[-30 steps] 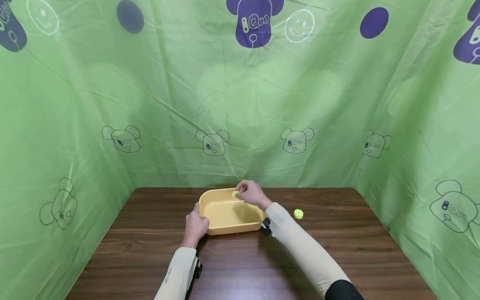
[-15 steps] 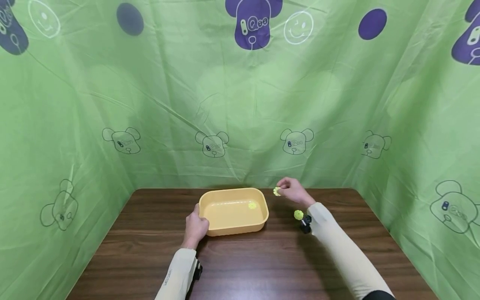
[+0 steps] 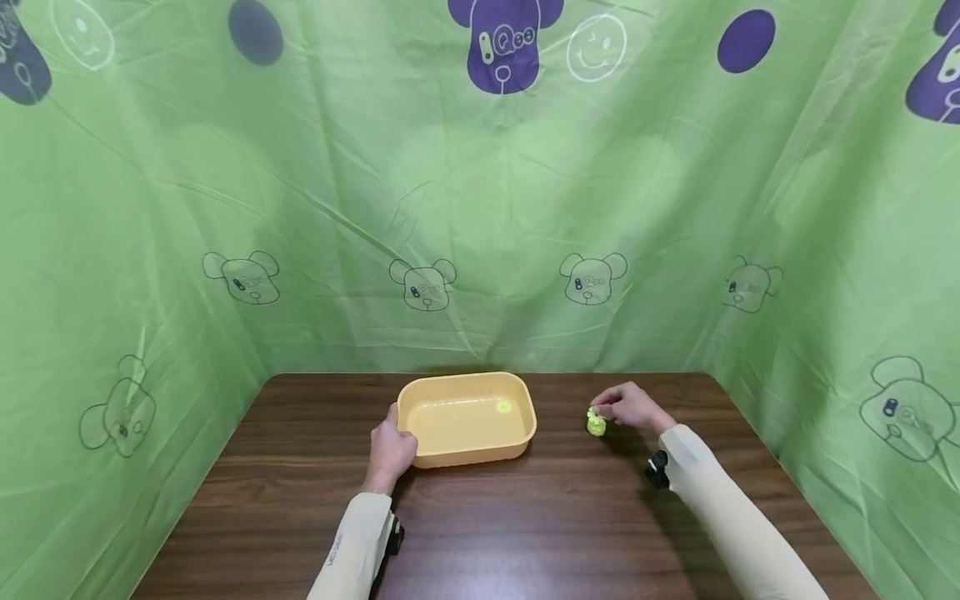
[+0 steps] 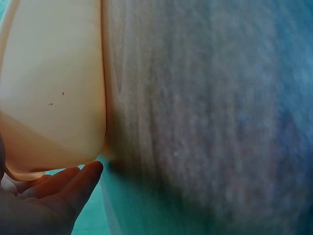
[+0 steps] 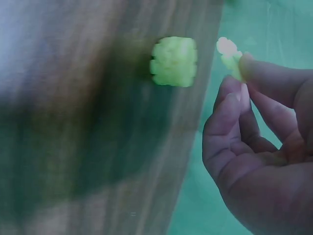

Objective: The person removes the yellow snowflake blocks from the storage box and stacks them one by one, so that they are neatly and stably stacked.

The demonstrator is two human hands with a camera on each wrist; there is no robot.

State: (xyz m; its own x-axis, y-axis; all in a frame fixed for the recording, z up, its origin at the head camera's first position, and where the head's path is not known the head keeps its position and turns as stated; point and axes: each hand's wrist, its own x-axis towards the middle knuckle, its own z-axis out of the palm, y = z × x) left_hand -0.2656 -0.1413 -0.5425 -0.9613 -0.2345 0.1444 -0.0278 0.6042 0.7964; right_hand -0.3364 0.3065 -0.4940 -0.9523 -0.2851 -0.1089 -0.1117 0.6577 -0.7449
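Observation:
My left hand (image 3: 391, 451) grips the left side of a pale yellow plastic basin (image 3: 472, 457), thumb over the rim and fingers on the outer wall. One yellow-green flower-shaped slice (image 3: 504, 406) lies on the basin floor towards the right. Over to the right, my right hand (image 3: 632, 407) pinches another flower-shaped slice (image 5: 232, 58) between thumb and fingers. That slice is held just above a short stack of similar slices (image 5: 173, 62) standing on the table; the right wrist view shows a gap between them.
The dark wood-grain table (image 3: 480, 533) carries the basin and the stack. A green printed curtain (image 3: 510, 192) hangs behind the table and along both sides. Black wrist devices (image 3: 657, 468) sit under the sleeves.
My right hand has moved right from over the basin to above the stack, carrying a slice. The slice in the basin has come into view. My left hand stays on the basin.

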